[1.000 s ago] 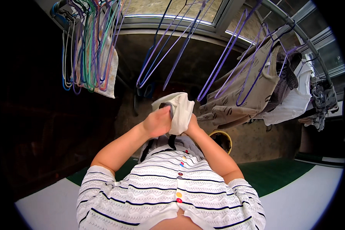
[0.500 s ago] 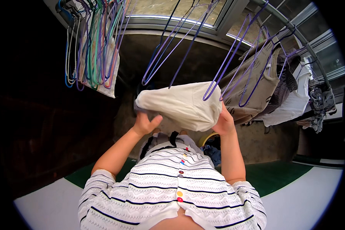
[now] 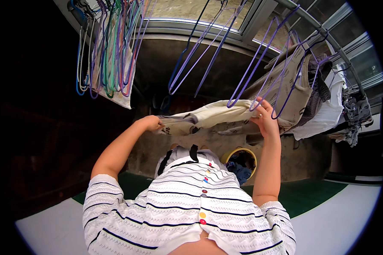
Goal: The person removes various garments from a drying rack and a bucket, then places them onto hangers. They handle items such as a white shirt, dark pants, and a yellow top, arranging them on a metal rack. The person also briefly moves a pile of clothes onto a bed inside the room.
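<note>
A cream and beige garment (image 3: 217,115) with dark marks and a greyish edge is stretched sideways in front of me; its exact kind does not show. My left hand (image 3: 151,123) is closed on its left end. At the other end my right hand (image 3: 266,118) pinches the upper edge, fingers bent around the cloth. Purple hangers (image 3: 253,70) dangle just above and in front of my right hand. More cloth hangs below the garment's right part, partly hidden.
Bunched coloured hangers (image 3: 110,55) hang at far left beside a pale cloth. Several blue and purple hangers (image 3: 195,55) hang centrally. A brown printed garment (image 3: 295,87) and a white top (image 3: 323,121) hang from the rail (image 3: 323,32). A yellow basket (image 3: 254,158) with dark laundry stands on the floor.
The garment has gone from a broad, bunched shape to a narrow stretched band. My hands have moved apart, the left now closed on cloth and the right raised. The basket shows more fully.
</note>
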Motion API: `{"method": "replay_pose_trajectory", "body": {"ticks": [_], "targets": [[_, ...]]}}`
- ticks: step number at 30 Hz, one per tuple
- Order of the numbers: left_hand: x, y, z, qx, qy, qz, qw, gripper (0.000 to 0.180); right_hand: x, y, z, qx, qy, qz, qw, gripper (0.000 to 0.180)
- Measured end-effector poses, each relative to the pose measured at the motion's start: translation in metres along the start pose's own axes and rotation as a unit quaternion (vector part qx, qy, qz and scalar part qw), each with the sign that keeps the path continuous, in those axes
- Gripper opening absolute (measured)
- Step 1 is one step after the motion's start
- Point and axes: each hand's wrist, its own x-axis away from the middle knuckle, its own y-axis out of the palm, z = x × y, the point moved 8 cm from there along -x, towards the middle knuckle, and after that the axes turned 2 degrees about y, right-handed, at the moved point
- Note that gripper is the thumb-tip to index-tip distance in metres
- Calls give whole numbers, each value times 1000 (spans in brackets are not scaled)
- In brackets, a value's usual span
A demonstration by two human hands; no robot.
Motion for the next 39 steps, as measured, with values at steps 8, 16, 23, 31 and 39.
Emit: {"method": "replay_pose_trajectory", "body": {"ticks": [8, 16, 23, 31, 39], "targets": [[23, -52, 83, 470, -55, -60, 879, 47, 11, 57, 64, 227, 29, -146, 963, 33], [41, -51, 134, 751, 147, -87, 638, 75, 23, 113, 100, 59, -27, -274, 959, 27], [64, -79, 198, 783, 237, -64, 572, 79, 31, 156, 113, 146, -125, -278, 941, 17], [67, -54, 203, 766, 226, -63, 599, 68, -6, 136, 124, 447, -168, -126, 869, 41], [62, -64, 177, 742, 190, -54, 641, 75, 9, 66, 69, -125, 85, -211, 966, 32]]}}
